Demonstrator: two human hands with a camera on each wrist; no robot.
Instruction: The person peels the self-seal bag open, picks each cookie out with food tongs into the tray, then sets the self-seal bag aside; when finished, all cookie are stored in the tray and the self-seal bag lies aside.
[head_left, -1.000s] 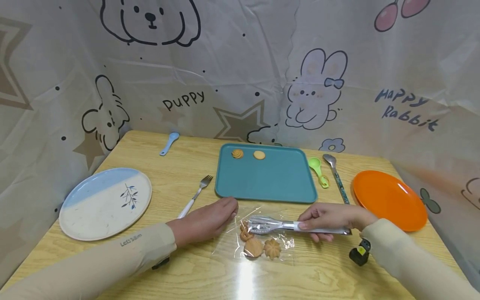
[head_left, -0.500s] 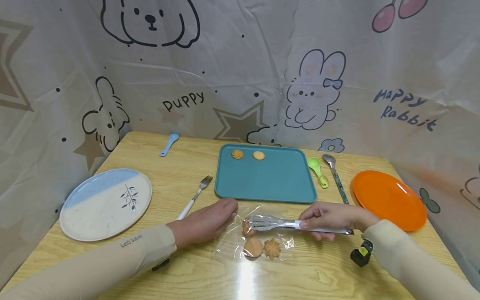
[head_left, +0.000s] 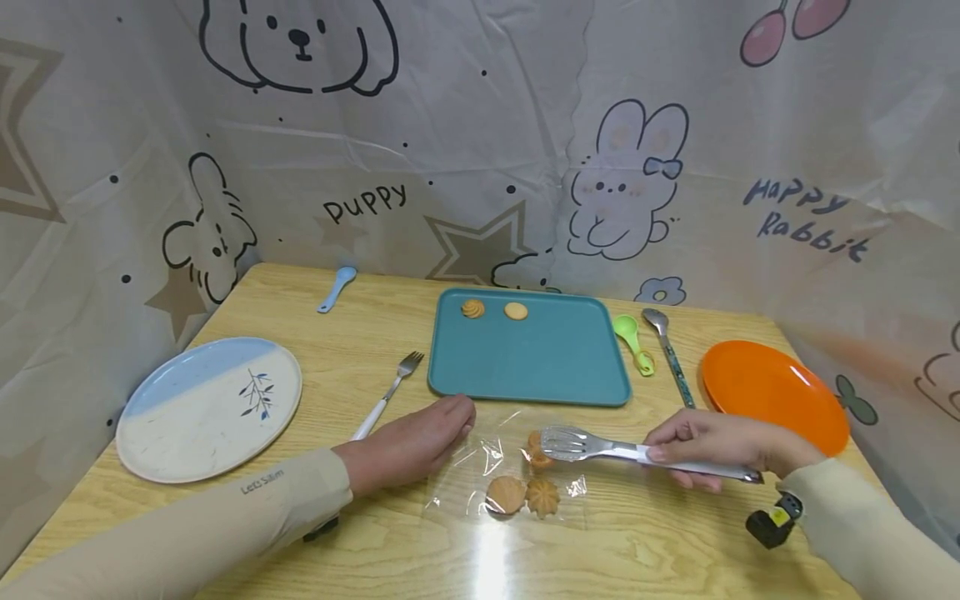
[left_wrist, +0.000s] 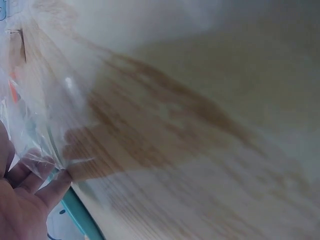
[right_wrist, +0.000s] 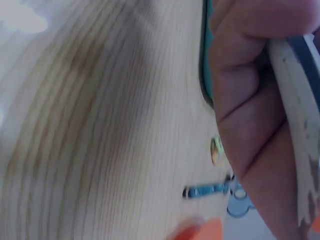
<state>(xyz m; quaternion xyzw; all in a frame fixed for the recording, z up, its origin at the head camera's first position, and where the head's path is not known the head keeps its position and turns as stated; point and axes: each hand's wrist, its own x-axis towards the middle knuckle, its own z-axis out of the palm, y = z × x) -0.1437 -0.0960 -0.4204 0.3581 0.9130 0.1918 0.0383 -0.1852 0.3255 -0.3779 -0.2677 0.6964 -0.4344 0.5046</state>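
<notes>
My left hand [head_left: 416,446] pinches the left upper edge of a clear plastic bag [head_left: 468,479], whose film also shows by the fingers in the left wrist view. A round cookie [head_left: 506,495] and a flower-shaped cookie [head_left: 543,497] lie at the bag's lower part. My right hand [head_left: 712,446] grips the white handle of metal tongs [head_left: 600,447], seen close up in the right wrist view. At the tongs' slotted tips is a twisted cookie [head_left: 536,451], partly covered by them. Whether the tips clamp it or whether it is inside the film, I cannot tell.
Behind the bag lies a teal tray [head_left: 532,358] with a swirl cookie [head_left: 472,309] and an oval cookie [head_left: 516,311]. Around it are a fork [head_left: 390,392], blue spoon [head_left: 337,289], green spoon [head_left: 633,343], metal spoon [head_left: 667,354], white-blue plate [head_left: 202,425] and orange plate [head_left: 776,396].
My right hand has moved to the right with the tongs, and the twisted cookie has shifted right along with their tips. The left hand has stayed in place.
</notes>
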